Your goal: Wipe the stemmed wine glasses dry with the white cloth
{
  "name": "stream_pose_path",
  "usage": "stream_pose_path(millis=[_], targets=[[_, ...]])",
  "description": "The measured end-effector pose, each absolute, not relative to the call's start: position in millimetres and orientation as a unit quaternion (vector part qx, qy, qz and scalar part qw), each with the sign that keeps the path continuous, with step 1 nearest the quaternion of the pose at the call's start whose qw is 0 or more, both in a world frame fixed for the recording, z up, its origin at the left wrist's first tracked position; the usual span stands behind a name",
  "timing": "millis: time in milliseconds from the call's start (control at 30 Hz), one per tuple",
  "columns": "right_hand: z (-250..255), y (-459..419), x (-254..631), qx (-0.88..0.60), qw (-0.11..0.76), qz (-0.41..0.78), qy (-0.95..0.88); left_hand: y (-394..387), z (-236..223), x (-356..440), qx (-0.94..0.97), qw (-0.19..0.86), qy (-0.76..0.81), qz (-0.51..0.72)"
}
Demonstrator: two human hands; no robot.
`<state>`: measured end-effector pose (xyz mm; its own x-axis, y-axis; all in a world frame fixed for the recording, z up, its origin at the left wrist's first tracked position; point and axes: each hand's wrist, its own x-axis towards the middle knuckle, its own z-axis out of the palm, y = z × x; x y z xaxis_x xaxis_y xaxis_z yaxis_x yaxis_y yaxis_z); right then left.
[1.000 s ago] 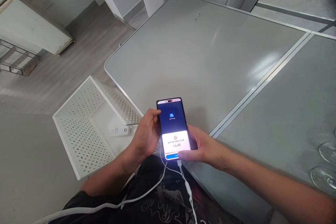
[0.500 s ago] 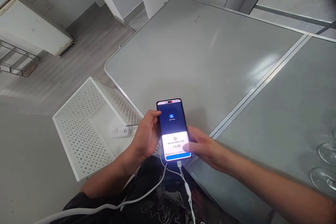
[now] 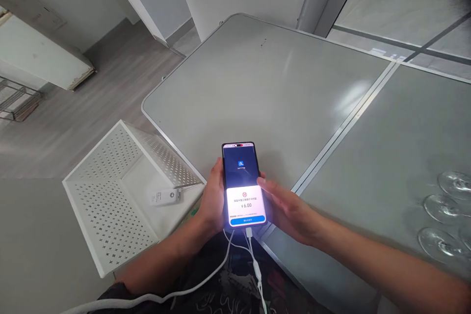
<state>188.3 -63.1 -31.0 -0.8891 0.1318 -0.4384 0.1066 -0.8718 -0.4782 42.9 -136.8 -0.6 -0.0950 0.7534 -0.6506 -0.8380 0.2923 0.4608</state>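
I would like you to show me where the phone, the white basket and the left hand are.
Phone (image 3: 241,176): head view, dark upper screen.
White basket (image 3: 81,224): head view, side rim.
Left hand (image 3: 213,202): head view, middle of hand.

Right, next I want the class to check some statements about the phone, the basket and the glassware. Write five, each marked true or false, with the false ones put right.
1. The left hand and the right hand hold the phone. True.
2. A small white device lies inside the basket. True.
3. The phone's screen is dark. False: it is lit, showing ¥6.00.
4. The basket's side walls are solid, without holes. False: they are perforated with small openings.
5. A white plug sits at the phone's lower end, nearest the person. True.
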Motion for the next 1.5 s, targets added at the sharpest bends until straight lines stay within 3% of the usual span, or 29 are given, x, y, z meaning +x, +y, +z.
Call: stream_pose_path(millis=[633, 933, 1500], targets=[[-12.3, -55.2, 182.0, -0.270, 0.002, 0.910, -0.314, -122.6, -4.5, 28.9, -0.053, 0.706, 0.420, 0.568], [-19.6, -51.7, 181.1, -0.260, -0.019, 0.863, -0.433, -118.5, -3.7, 30.1, -0.072, 0.697, 0.443, 0.560], [-24.7, -55.9, 185.2, -0.276, 0.006, 0.872, -0.405, -111.9, 0.4, 32.6, -0.095, 0.697, 0.479, 0.525]])
